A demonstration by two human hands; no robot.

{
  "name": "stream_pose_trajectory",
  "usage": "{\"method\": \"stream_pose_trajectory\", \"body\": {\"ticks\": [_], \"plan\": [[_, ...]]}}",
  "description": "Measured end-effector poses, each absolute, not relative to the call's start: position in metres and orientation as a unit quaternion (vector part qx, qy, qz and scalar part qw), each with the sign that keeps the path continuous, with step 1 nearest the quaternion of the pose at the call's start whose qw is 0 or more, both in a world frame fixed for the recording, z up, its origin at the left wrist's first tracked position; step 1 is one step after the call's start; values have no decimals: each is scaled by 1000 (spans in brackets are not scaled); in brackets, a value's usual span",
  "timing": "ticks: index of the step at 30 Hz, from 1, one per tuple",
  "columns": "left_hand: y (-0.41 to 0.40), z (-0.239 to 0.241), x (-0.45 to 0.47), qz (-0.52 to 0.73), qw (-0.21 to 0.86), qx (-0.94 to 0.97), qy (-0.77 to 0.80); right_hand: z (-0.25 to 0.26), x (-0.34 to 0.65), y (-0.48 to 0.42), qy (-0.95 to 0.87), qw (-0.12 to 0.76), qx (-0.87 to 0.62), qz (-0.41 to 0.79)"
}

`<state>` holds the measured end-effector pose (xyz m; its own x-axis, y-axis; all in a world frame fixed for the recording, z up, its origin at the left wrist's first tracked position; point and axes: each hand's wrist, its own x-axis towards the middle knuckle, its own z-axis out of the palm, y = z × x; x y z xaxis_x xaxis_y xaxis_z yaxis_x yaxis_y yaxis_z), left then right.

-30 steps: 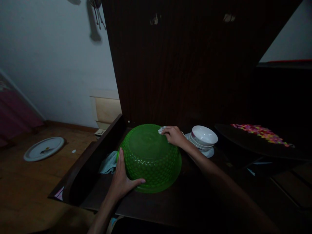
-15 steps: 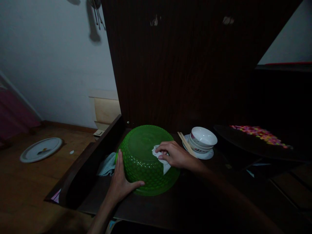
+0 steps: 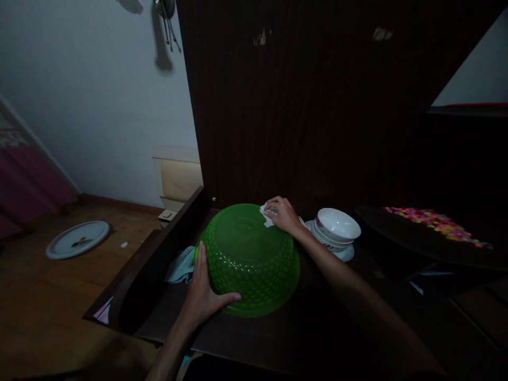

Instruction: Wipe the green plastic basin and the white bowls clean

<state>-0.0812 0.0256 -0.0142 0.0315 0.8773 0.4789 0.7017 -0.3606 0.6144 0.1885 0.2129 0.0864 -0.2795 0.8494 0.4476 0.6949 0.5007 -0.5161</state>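
A green plastic basin (image 3: pixel 246 264) with a dimpled wall lies upside down on the dark wooden tabletop (image 3: pixel 234 338). My left hand (image 3: pixel 204 291) holds its near left side, thumb stretched along the lower wall and fingers up the left. At the far right edge of the basin's base, my right hand (image 3: pixel 283 214) is closed on a crumpled white tissue (image 3: pixel 267 216), pressed against the plastic. A pale blue-green cloth (image 3: pixel 180 266) lies left of the basin, partly hidden by it.
Stacked white bowls (image 3: pixel 337 227) stand on a plate (image 3: pixel 346 254) to the right; chopsticks (image 3: pixel 301 221) beside them are mostly hidden by my right arm. A raised wooden board (image 3: pixel 166 243) edges the table's left side. On the floor lies a round white lid-like disc (image 3: pixel 79 239).
My right hand has moved the tissue away from me, from the near right of the basin's base to its far right edge. My left hand keeps its place. The view has shifted slightly.
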Motion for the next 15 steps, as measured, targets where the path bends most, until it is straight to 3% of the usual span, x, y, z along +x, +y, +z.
{"method": "stream_pose_trajectory", "body": {"ticks": [7, 15], "plan": [[23, -3, -77, 442, 92, 708, 543, 65, 211, 206, -726, 418, -490, 241], [36, 51, -102, 419, 123, 762, 479, 74, 229, 187, -684, 458, -482, 300]]}}
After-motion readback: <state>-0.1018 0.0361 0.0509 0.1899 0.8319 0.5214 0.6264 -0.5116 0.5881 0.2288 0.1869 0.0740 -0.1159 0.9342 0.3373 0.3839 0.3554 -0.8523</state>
